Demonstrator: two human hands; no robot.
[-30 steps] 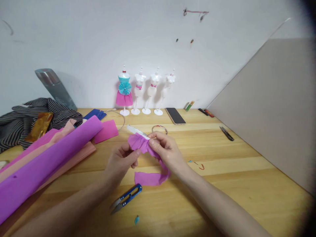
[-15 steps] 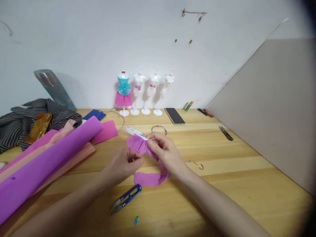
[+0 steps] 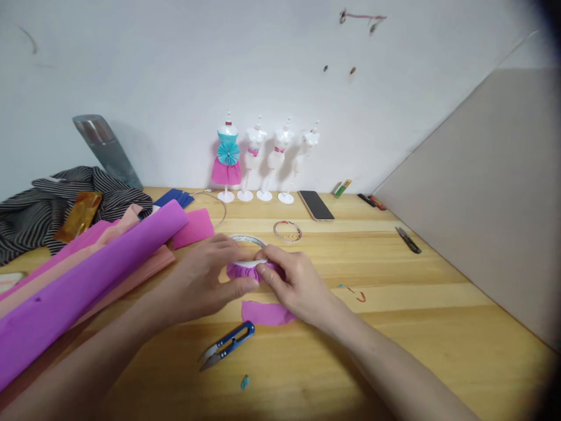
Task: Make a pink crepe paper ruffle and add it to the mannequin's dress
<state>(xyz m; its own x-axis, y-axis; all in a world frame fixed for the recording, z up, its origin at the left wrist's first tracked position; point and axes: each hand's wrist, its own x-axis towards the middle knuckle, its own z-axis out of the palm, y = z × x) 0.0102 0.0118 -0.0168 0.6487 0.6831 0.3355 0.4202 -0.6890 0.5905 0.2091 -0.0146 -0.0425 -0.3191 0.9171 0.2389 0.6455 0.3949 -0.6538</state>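
Both my hands meet over a gathered strip of purple crepe paper (image 3: 267, 313) on the wooden table (image 3: 394, 327). My left hand (image 3: 205, 280) curls round the pleated end with thumb and fingers closed on it. My right hand (image 3: 293, 283) pinches the same pleats and a white strip of tape (image 3: 249, 264) along their top edge. The loose tail of the strip lies flat below my hands. A roll of tape (image 3: 245, 240) shows just behind my fingers.
Blue thread snips (image 3: 228, 345) lie near the front. Rolls of purple and pink crepe paper (image 3: 87, 275) fill the left side. Several small white mannequins (image 3: 258, 158), one dressed, stand at the wall with a phone (image 3: 316, 205). A wire ring (image 3: 287, 231), black snips (image 3: 408, 240) and a grey board (image 3: 491, 193) are to the right.
Both hands have lowered the pleated paper from mid-air down toward the table. My left hand has closed round the pleats, where before it was only near them.
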